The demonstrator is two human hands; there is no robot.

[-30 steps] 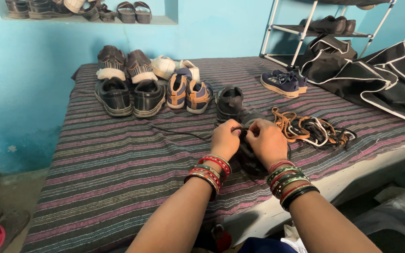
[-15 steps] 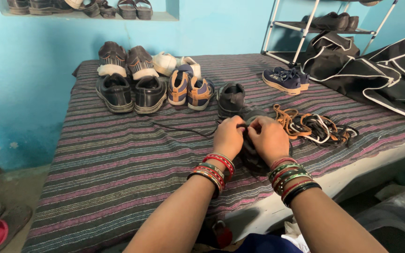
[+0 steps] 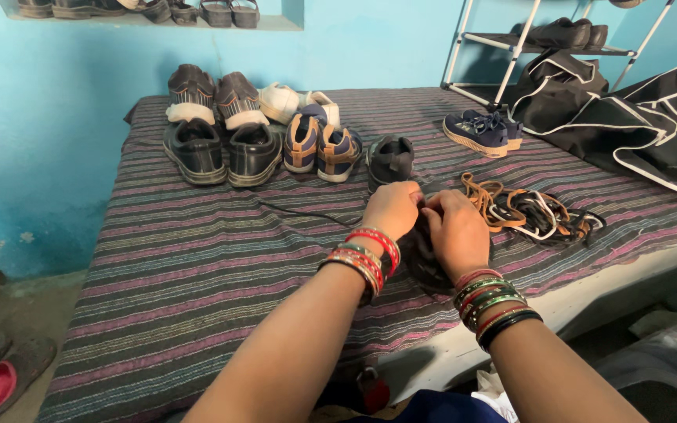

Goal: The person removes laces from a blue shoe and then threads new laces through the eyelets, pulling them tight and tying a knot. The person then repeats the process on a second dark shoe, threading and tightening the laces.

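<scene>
My left hand and my right hand meet over a dark shoe lying on the striped bedcover. Both pinch a thin black lace at the shoe's top; the lace trails off to the left across the cover. The shoe is mostly hidden under my hands. Its dark grey mate stands just behind them. Several bangles ring both wrists.
Behind stand black shoes, brown-and-white shoes, white shoes, blue-and-orange sneakers and navy sneakers. A tangle of loose laces lies right of my hands. A black bag and metal rack are at the right.
My hands have stayed on the dark shoe, shifting slightly as they work the lace. Nothing else on the bed has moved.
</scene>
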